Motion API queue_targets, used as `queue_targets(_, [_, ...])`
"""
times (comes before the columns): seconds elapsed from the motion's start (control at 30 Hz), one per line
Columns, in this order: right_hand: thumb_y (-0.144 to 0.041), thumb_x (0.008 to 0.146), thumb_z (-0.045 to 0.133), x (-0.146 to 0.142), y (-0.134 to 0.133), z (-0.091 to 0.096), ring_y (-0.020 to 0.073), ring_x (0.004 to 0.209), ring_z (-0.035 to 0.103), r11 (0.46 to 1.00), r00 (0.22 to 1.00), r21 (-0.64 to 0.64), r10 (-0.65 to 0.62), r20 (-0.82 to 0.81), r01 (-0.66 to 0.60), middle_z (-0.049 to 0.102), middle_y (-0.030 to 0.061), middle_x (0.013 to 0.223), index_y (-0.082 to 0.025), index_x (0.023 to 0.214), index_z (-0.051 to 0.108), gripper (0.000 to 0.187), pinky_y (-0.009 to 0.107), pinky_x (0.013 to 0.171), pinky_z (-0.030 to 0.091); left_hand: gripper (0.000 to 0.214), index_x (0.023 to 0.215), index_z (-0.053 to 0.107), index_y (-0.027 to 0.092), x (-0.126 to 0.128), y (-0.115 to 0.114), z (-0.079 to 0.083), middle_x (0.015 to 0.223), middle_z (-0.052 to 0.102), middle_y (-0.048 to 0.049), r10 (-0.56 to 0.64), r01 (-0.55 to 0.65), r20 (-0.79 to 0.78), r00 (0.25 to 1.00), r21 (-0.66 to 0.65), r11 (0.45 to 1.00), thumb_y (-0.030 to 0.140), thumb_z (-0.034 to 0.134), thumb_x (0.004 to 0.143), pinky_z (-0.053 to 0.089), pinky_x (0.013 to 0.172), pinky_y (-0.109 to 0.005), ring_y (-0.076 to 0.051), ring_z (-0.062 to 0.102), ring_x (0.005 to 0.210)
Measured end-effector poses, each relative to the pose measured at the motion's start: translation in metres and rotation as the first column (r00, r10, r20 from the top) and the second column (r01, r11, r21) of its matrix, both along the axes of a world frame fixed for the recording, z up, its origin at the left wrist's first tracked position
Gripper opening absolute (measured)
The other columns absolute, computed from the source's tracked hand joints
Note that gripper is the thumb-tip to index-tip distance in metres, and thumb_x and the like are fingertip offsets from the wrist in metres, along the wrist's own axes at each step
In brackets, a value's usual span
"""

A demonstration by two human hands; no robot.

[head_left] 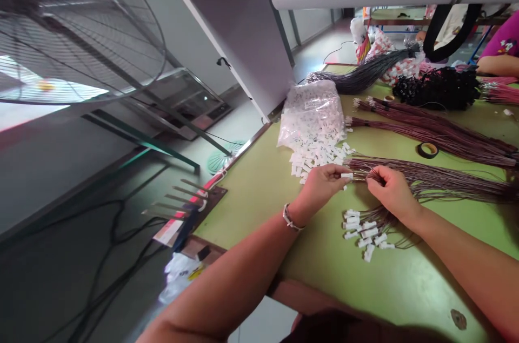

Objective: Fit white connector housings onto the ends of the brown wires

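Note:
Between the fingertips of my left hand (324, 183) is a small white connector housing (347, 176). Close by on the right, my right hand (390, 192) pinches thin brown wires (359, 174), whose tips point at the housing; whether they touch it I cannot tell. A bundle of brown wires (441, 176) stretches to the right behind my right hand. Below the hands lies a group of wires ending in white connectors (368, 233). Loose white housings (310, 158) spill from a clear plastic bag (311, 108) beyond my left hand.
More brown wire bundles (430, 129) and a roll of tape (427, 150) lie on the green table (247, 192). Farther back are dark wires (368, 73) and a black pile (438, 88). A metal pronged rack (190, 200) sits at the left edge, a fan (81, 35) beyond it. Another person's arm (497, 66) shows at right.

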State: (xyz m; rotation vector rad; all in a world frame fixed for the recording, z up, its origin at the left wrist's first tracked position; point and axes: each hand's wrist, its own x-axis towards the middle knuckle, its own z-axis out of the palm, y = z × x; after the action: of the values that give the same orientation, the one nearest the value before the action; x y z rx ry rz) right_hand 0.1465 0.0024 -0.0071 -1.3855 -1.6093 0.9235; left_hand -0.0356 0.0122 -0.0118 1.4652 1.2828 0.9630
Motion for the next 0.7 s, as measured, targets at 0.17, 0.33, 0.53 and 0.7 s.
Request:
queue_targets(0.17, [-0.031, 0.071, 0.053, -0.0003, 0.0017, -0.0040, 0.0112, 0.055, 0.041, 1.000, 1.000, 0.014, -0.001, 0.011, 0.001, 0.050, -0.0021, 0.058, -0.018, 0.067, 0.055, 0.014, 0.024, 0.053, 0.034, 0.018, 0.084, 0.071, 0.014, -0.0005, -0.0013, 0.0039, 0.053, 0.057, 0.0029, -0.026, 0.027, -0.040, 0.999, 0.019, 0.999, 0.024, 0.068, 0.069, 0.038, 0.045, -0.019, -0.006, 0.044, 0.046])
queue_targets(0.33, [-0.031, 0.070, 0.053, -0.0014, 0.0010, -0.0034, 0.0114, 0.054, 0.042, 1.000, 1.000, 0.008, 0.010, 0.021, -0.010, 0.051, -0.0020, 0.057, -0.018, 0.066, 0.055, 0.014, 0.024, 0.053, 0.033, 0.020, 0.087, 0.071, 0.014, 0.0015, -0.0030, 0.0038, 0.070, 0.069, -0.0027, -0.049, 0.050, -0.012, 0.999, 0.036, 0.998, 0.024, 0.068, 0.071, 0.046, 0.053, -0.021, -0.009, 0.055, 0.056])
queue_targets(0.53, [-0.033, 0.068, 0.053, -0.0047, 0.0030, -0.0020, 0.0108, 0.053, 0.040, 0.999, 1.000, -0.033, 0.020, 0.016, -0.020, 0.050, -0.0025, 0.055, -0.018, 0.063, 0.053, 0.016, 0.024, 0.052, 0.032, 0.006, 0.076, 0.072, 0.018, 0.0040, -0.0038, 0.0026, 0.074, 0.070, -0.0032, -0.020, 0.111, -0.249, 0.968, 0.355, 0.928, 0.016, 0.069, 0.071, 0.051, 0.069, -0.027, -0.013, 0.061, 0.069])
queue_targets(0.7, [-0.038, 0.069, 0.056, -0.0012, 0.0055, -0.0051, 0.0092, 0.051, 0.036, 0.985, 0.990, -0.154, 0.058, -0.128, -0.078, 0.046, -0.0040, 0.055, -0.018, 0.064, 0.053, 0.020, 0.023, 0.048, 0.029, 0.009, 0.080, 0.071, 0.016, 0.0089, -0.0040, -0.0010, 0.074, 0.070, -0.0034, -0.030, 0.054, -0.116, 0.993, 0.213, 0.976, 0.018, 0.068, 0.072, 0.053, 0.063, -0.025, -0.012, 0.063, 0.064])
